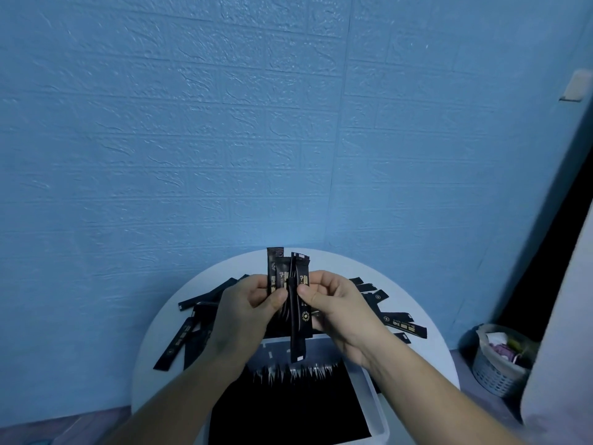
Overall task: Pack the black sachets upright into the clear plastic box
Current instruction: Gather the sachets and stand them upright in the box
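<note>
A bunch of black sachets stands upright above the far end of the clear plastic box. My left hand grips the bunch from the left, and my right hand pinches it from the right. Many black sachets stand packed upright in the near part of the box. Loose sachets lie scattered on the round white table to the left, and more loose sachets lie to the right of my hands.
A blue brick-patterned wall rises right behind the table. A grey woven bin with rubbish stands on the floor at the right. A pale upright surface fills the right edge.
</note>
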The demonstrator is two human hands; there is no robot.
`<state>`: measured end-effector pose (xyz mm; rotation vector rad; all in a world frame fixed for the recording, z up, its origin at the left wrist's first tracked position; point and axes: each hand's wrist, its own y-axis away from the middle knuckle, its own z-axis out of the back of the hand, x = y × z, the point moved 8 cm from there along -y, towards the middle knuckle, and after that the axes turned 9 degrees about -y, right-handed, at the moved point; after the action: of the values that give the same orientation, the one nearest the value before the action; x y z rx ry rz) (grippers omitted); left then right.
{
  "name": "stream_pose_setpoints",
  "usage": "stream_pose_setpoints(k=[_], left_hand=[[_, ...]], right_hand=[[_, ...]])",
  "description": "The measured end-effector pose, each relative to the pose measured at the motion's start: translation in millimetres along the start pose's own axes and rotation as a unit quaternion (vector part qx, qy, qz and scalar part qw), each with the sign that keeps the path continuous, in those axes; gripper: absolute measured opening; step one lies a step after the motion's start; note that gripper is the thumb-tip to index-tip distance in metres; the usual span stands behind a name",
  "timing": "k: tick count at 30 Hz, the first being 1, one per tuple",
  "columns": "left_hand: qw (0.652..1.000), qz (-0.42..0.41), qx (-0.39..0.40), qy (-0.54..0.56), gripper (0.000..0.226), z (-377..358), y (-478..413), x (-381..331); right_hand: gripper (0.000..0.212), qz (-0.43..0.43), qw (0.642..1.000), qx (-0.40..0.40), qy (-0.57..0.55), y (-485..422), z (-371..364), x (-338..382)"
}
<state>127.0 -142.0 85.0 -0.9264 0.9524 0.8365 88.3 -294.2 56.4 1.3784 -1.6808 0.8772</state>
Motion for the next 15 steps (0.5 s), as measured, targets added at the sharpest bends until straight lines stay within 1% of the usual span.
stream_pose_setpoints(k=[2,3,6,8,11,15], left_hand=[[1.000,-0.014,0.018,-0.015,0.015,-1.7,3.3,-2.7],[0.999,-0.022,0.027,-0.026,0.016,-2.7,5.2,-4.1],[0.997,-0.032,0.043,-0.050,0.019,-4.4,8.7,-6.9],[0.996,-0.034,0.051,-0.066,0.016,-4.5,9.7,-7.3],[0.994,-0.044,0.056,-0.082,0.013,-3.5,9.6,-7.0],[0.994,-0.042,0.036,-0.099,0.010,-3.9,11.9,-7.3]], right_hand=[[0.035,-0.005,1.000,-0.009,0.006,1.0,4.2,-4.7],[0.037,-0.007,1.000,-0.018,0.016,1.7,5.5,-5.5],[0.026,0.005,0.998,-0.057,0.021,4.2,10.8,-2.3],[0.024,0.025,0.996,-0.071,0.040,7.4,11.8,1.7],[0.018,0.089,0.985,-0.076,0.128,13.1,10.7,9.0],[0.013,0.162,0.953,-0.079,0.244,26.0,4.5,17.4]])
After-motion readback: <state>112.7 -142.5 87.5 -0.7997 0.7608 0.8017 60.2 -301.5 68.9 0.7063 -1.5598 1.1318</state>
